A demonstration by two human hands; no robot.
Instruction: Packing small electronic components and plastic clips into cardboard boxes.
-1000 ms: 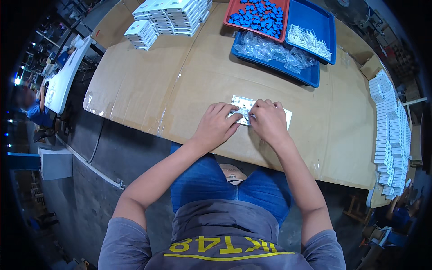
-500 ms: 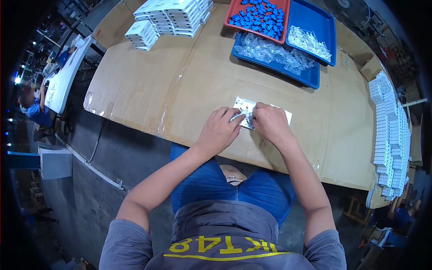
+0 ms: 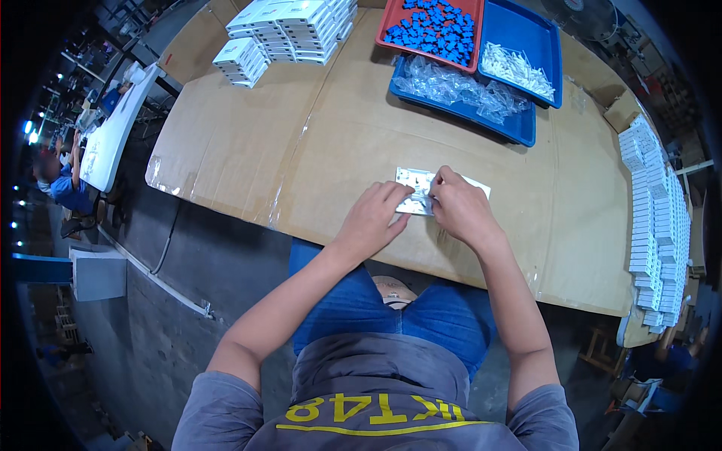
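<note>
On the cardboard-covered table in front of me lies a flat white rectangular panel (image 3: 411, 177) with small dark and shiny details on its left part. My left hand (image 3: 372, 218) grips its left part, fingertips on the upper face and thumb by the near edge. Over the panel's middle, my right hand (image 3: 460, 207) is closed in a pinch, fingertips down at the surface. Whatever those fingertips hold is too small or hidden to make out. The right hand covers much of the panel, whose right end shows beyond the knuckles.
A red tray (image 3: 387, 34) of small blue parts overlaps a blue tray (image 3: 519, 135) of clear plastic bags. Another blue tray (image 3: 553, 45) holds thin white pieces. White boxes (image 3: 289, 30) are stacked far left; more white stacks (image 3: 653, 218) line the right edge. Another person (image 3: 68, 184) sits at a white table.
My right wrist has turned slightly, and its fingers now pinch a little farther right. The left hand stays at the panel, its fingers a bit straighter. The whole view has shifted slightly.
</note>
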